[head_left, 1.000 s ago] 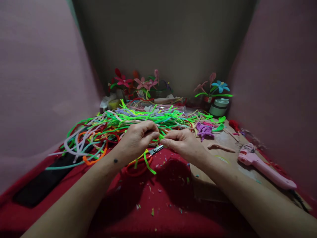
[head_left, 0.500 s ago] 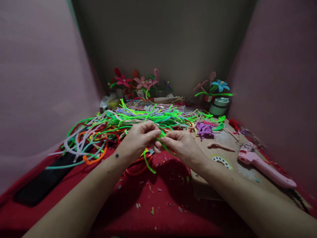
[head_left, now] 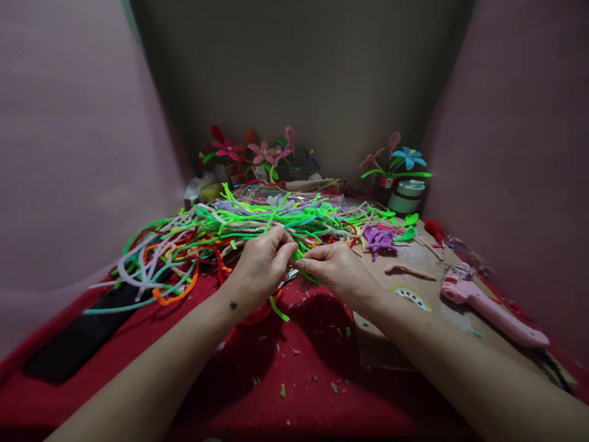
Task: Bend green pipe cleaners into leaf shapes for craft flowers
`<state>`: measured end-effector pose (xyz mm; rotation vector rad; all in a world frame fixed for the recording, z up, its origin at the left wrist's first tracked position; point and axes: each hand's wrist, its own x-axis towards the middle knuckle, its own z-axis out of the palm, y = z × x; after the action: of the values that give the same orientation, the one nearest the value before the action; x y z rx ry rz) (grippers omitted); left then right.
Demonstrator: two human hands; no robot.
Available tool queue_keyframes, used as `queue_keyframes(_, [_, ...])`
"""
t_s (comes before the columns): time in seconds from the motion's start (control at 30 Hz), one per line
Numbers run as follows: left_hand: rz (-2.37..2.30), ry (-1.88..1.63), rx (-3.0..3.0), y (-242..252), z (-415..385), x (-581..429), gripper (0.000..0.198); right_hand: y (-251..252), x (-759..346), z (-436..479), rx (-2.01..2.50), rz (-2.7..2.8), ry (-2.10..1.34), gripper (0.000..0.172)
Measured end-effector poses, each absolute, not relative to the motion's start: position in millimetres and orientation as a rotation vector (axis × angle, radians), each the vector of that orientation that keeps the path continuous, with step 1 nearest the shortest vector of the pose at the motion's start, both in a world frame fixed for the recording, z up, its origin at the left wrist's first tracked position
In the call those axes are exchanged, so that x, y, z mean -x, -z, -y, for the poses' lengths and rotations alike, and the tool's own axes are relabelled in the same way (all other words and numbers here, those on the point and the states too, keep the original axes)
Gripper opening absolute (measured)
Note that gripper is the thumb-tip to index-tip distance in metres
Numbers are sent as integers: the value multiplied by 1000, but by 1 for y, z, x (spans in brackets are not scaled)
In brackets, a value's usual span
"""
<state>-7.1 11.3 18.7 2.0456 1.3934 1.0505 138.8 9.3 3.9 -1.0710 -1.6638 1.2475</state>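
Observation:
Between my two hands is a bright green pipe cleaner [head_left: 299,253], bent over itself where the fingertips meet. My left hand [head_left: 267,256] pinches it between thumb and forefinger. From the other side my right hand [head_left: 332,265] grips it with thumb and fingers pressed together. Just behind my hands spreads a large pile of pipe cleaners [head_left: 257,215], mostly green, with white, purple, red and orange ones among them. Another short green pipe cleaner piece [head_left: 279,310] lies on the red cloth below my left hand, and a metal tool partly shows behind my left fingers.
A pink glue gun [head_left: 497,313] and a tape roll [head_left: 411,298] lie on the cardboard [head_left: 442,325] at right, with purple petals [head_left: 380,241] beyond. A black phone-like slab [head_left: 78,344] lies at left. Pipe-cleaner flowers [head_left: 262,151] and a pale jar [head_left: 407,196] stand behind.
My left hand has shifted slightly right and turned, its fingers now more curled. My right hand stays almost in place, still on the green pipe cleaner.

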Motion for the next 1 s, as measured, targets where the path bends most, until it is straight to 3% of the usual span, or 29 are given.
queue_keyframes(0.23, [-1255, -1083, -1778, -17, -12, 6, 14, -2, -140, -11, 1061, 1636, -1306, 21])
queue_keyframes(0.4, [-992, -921, -1496, -22, -17, 12, 17, 1, -139, -12, 957, 1428, -1524, 13])
queue_keyframes(0.57, [-1087, -980, -1426, -22, -17, 13, 23, 5, -139, -15, 880, 1310, -1727, 10])
queue_keyframes(0.67, [-1158, -1023, -1394, -19, -16, 9, 24, 3, -138, -12, 1035, 1519, -1552, 18])
queue_keyframes(0.83, [-1238, -1136, -1315, -14, -16, 2, 24, 6, -134, -5, 1157, 1851, -597, 24])
queue_keyframes(0.9, [-1224, -1120, -1312, -13, -18, 3, 24, 8, -134, -6, 1110, 1866, -607, 24])
queue_keyframes(1.0, [-1164, -1057, -1336, -11, -22, 7, 24, 8, -135, -10, 1024, 1781, -1019, 26])
